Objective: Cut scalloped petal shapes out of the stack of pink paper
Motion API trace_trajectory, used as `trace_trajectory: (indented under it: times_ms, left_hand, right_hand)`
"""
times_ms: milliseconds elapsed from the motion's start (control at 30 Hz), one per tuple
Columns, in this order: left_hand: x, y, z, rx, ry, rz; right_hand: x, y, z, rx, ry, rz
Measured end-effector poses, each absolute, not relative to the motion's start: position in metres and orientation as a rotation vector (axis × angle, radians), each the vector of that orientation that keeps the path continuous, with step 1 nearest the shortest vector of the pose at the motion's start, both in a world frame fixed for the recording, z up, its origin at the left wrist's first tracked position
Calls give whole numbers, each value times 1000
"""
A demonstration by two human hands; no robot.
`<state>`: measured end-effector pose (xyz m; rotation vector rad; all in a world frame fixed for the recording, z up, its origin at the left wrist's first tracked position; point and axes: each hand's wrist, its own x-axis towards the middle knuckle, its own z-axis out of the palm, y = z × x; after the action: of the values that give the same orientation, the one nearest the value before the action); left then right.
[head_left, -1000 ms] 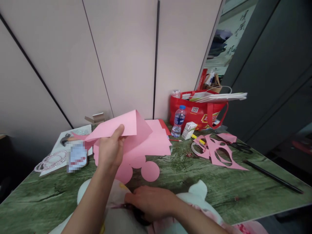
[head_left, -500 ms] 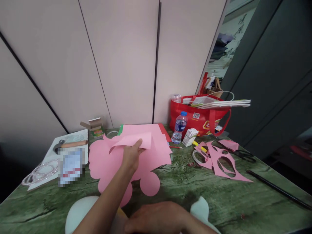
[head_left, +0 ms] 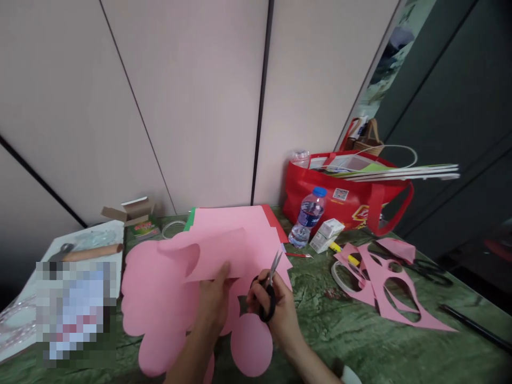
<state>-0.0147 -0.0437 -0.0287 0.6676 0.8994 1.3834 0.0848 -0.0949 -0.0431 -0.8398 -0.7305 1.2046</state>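
One hammer (head_left: pixel 94 252) lay far left of the bottle (head_left: pixel 308 220). Next I logged a scalloped pink cutout (head_left: pixel 156 288), left of the bottle and nearer the camera. I had the left hand (head_left: pixel 214 301) pinching a pink sheet (head_left: pixel 216 256), also left of the bottle; a pink disc (head_left: pixel 252 345) lay front-left of it. Right hand (head_left: pixel 285 305) gripped scissors (head_left: pixel 272 276), tips up, front-left too. Pink scraps (head_left: pixel 376 273) sat right of the bottle.

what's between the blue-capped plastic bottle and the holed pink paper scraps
Head view: a small white carton and part of a yellow stick.
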Motion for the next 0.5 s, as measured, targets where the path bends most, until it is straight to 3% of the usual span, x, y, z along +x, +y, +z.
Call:
trace_trajectory:
  times_ms: [233, 500]
  left_hand:
    - [-13, -44, -42, 655, 938, 1320]
    - [-28, -40, -28, 759, 1037, 1482]
  right_hand:
    - [81, -96, -42, -933, -731, 983]
    - [78, -85, -32, -1065, -810, 1028]
